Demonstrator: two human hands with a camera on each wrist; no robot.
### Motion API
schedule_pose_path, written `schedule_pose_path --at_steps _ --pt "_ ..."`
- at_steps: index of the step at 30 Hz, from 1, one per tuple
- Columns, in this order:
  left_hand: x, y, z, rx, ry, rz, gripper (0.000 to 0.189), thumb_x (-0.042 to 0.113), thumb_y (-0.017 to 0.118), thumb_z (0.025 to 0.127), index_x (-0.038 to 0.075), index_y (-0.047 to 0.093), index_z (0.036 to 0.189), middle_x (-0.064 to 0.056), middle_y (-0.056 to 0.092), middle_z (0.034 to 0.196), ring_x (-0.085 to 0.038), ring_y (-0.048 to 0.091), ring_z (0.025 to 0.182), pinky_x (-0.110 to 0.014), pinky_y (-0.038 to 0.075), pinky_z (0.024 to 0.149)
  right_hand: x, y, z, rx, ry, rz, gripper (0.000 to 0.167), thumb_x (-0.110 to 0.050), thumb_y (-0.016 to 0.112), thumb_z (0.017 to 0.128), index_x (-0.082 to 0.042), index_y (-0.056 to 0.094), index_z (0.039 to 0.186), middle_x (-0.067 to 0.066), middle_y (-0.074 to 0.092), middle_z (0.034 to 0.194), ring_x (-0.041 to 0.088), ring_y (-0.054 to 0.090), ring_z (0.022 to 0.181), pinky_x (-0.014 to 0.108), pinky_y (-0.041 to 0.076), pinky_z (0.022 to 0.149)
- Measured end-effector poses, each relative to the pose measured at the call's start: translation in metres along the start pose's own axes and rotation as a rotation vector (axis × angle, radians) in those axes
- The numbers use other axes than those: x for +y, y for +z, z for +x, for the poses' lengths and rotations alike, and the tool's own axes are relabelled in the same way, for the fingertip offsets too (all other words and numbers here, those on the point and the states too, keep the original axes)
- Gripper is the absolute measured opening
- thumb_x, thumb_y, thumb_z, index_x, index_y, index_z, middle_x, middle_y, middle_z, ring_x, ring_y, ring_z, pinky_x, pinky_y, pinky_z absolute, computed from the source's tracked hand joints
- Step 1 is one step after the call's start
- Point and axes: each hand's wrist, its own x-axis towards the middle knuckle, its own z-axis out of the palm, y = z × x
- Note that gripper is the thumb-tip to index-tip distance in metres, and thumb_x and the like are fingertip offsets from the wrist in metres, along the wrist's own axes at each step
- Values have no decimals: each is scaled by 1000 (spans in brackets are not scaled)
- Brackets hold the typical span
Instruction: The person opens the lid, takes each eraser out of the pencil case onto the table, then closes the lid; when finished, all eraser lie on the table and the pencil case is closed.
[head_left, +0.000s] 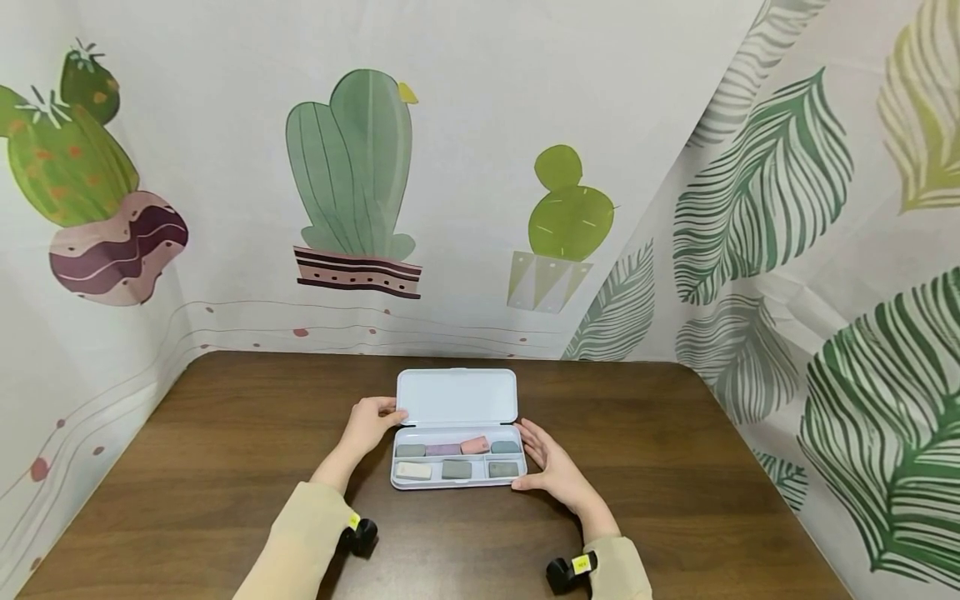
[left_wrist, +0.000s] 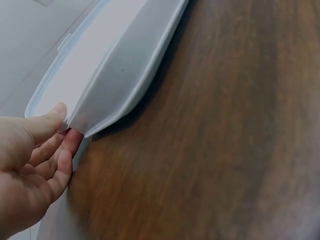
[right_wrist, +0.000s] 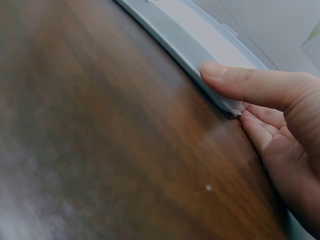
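Observation:
A pale bluish-white plastic case [head_left: 459, 483] lies on the table with its hinged lid [head_left: 457, 397] raised at the back. Its compartments hold small blocks like erasers: a white block [head_left: 413, 471], a purple block [head_left: 442, 450], a pink block [head_left: 474, 445] and several grey or blue-grey ones. My left hand [head_left: 371, 423] pinches the lid's lower left corner, thumb on the inner face, as the left wrist view also shows. At the case's right end my right hand [head_left: 553, 465] holds it, thumb [right_wrist: 225, 77] at the front corner and fingers along the side.
The brown wooden table [head_left: 247, 433] runs back to a wall hanging [head_left: 465, 167] printed with cacti and leaves. Black wrist cameras [head_left: 360, 537] sit on both forearms, over beige sleeves [head_left: 300, 542].

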Motion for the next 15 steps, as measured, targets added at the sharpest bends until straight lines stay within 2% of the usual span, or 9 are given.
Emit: schedule_pose_path --at_steps 15 --pt "4 0 -4 57 32 42 31 12 71 88 -9 68 111 -18 74 95 -31 70 88 -43 55 81 1 0 1 4 4 -6 105 1 83 72 7 15 152 28 26 156 39 23 146 5 30 104"
